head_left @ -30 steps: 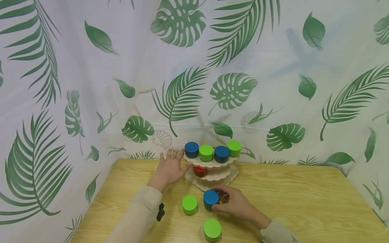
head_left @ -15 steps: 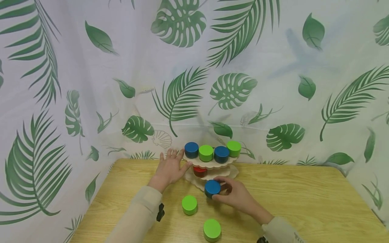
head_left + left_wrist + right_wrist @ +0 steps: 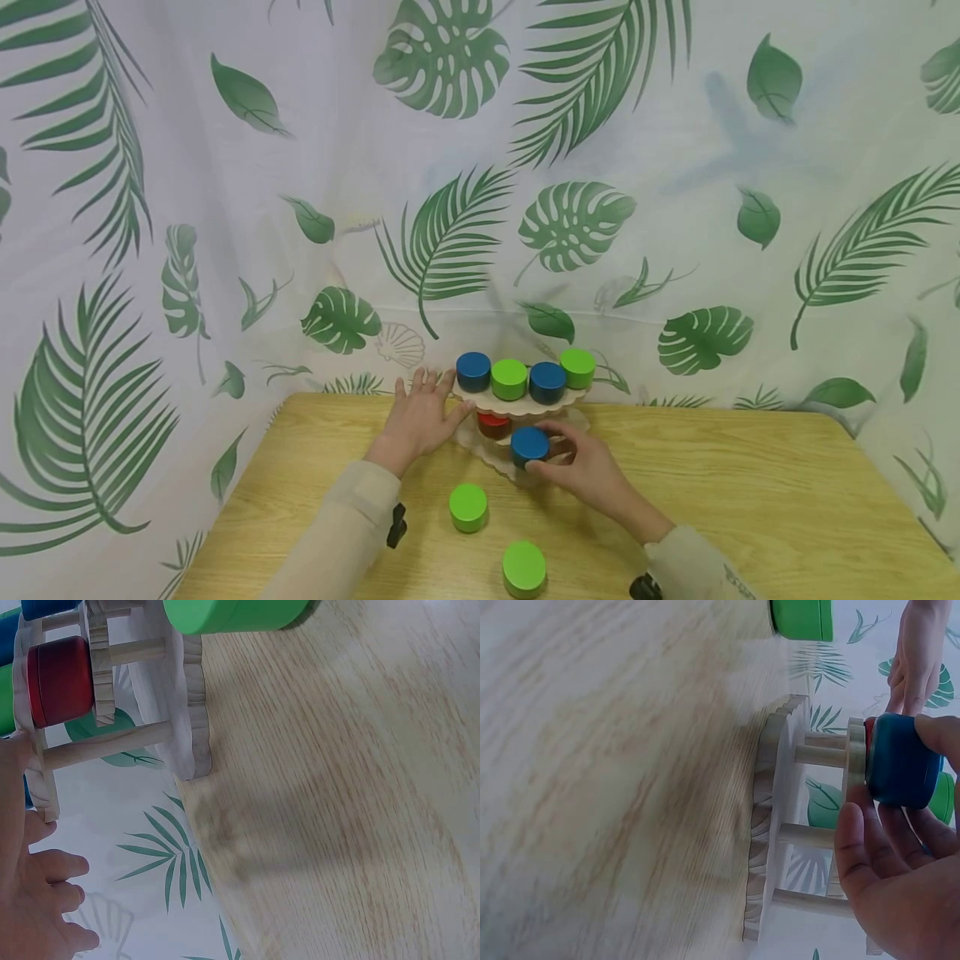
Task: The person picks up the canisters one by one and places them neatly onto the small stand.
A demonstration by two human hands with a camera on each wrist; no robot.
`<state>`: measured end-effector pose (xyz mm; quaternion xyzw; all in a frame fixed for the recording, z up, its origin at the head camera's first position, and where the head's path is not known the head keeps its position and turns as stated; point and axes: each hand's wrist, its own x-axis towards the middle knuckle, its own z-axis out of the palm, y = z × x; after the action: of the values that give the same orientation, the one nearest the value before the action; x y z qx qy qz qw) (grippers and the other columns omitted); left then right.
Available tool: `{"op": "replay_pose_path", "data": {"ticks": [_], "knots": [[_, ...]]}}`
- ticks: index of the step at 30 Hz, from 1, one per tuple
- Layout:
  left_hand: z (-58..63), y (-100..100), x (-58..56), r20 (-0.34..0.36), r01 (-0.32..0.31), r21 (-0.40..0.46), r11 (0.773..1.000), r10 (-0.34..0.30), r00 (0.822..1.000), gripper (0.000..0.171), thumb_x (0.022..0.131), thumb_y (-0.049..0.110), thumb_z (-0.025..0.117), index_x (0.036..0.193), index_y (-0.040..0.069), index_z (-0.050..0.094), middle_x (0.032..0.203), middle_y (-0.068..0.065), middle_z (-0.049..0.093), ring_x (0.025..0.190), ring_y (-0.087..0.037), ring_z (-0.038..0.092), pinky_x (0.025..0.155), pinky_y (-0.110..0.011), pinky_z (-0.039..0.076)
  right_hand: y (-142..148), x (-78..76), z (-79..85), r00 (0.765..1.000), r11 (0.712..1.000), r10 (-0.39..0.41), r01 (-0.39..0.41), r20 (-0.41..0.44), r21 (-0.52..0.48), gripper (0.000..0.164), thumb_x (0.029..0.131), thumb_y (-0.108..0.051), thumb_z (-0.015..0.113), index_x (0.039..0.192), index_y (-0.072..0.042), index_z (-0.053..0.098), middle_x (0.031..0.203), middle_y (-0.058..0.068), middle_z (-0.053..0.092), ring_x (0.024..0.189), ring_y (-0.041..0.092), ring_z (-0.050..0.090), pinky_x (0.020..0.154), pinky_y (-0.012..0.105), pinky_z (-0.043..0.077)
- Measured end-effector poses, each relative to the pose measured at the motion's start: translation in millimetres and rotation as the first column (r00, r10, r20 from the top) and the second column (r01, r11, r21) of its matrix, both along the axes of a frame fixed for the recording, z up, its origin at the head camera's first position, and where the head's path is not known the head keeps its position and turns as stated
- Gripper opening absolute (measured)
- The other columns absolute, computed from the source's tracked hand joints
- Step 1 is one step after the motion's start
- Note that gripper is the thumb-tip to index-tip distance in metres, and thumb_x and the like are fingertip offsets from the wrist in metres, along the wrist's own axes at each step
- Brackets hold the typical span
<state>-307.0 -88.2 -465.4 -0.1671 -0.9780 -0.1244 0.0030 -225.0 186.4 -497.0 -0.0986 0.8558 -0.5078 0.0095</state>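
Note:
A tiered wooden stand (image 3: 517, 407) with scalloped edges stands at the back of the table. My right hand (image 3: 588, 467) pinches a blue round tin (image 3: 530, 447) between thumb and fingers, in front of the middle tier; the right wrist view shows this tin (image 3: 904, 761) close to that tier's edge. A red tin (image 3: 493, 425) sits on the middle tier, partly hidden under the top one. My left hand (image 3: 420, 418) lies at the stand's left side with fingers stretched out, fingertips right at the top tier's edge. Blue and green tins (image 3: 509, 379) line that top tier.
Two green tins rest on the wooden table (image 3: 750, 500): one green tin (image 3: 468, 507) before the stand, another green tin (image 3: 524, 569) nearer the front. Behind the stand hangs a leaf-patterned cloth (image 3: 637, 125).
My right hand has carried the blue tin up and away from me, from beside the green tin to the front of the middle tier. My left hand has stayed in place.

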Motion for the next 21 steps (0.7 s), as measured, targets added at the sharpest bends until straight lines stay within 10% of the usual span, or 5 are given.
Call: {"op": "replay_pose_path", "data": {"ticks": [21], "knots": [[-0.3, -0.5, 0.3, -0.003, 0.008, 0.005, 1.000, -0.008, 1.000, 0.080, 0.108, 0.065, 0.039, 0.167, 0.011, 0.032, 0.169, -0.023, 0.036, 0.161, -0.044, 0.022, 0.127, -0.070, 0.018, -6.6, -6.6, -3.1, 0.991, 0.992, -0.127, 0.128, 0.031, -0.022, 0.059, 0.087, -0.030, 0.089, 0.139, -0.013, 0.069, 0.125, 0.010, 0.072, 0.099, 0.018, 0.070, 0.077, 0.024, 0.058]]}}
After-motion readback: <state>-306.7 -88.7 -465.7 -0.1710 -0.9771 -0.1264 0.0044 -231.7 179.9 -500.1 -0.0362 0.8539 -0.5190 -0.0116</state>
